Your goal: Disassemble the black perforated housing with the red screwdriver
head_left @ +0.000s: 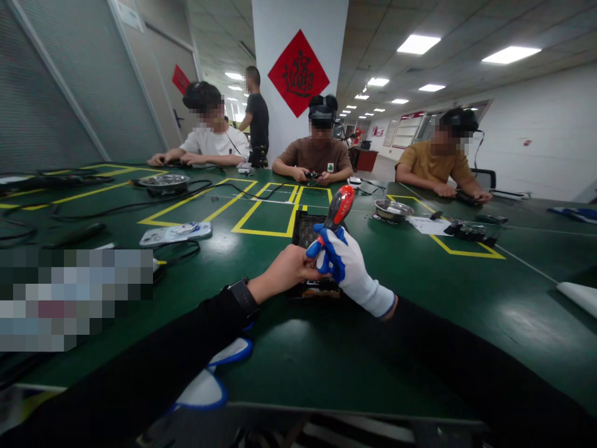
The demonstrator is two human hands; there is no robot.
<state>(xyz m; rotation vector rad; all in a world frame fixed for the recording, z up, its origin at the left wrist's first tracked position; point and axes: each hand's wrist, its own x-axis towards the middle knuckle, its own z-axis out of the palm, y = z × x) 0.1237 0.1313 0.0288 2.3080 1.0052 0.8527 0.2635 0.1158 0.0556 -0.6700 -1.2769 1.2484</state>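
My right hand (352, 267), in a white glove with blue-coated fingers, is closed on a screwdriver (341, 205) with a red and black handle. The handle points up and leans slightly right, while its lower end is hidden among my fingers. My left hand (286, 270) is bare, with a dark watch on the wrist. Its fingers are pinched together beside the gloved fingers, low over a black device (308, 229); what they grip is hidden. The device lies on the green table under both hands, which cover its middle.
A white and blue glove (205, 386) lies by my left forearm. Left of the hands is a phone (176, 233) with cables near it. Metal bowls (392, 210) (164, 182) and black parts (471, 231) stand farther off. Several people sit across the table, which bears yellow tape.
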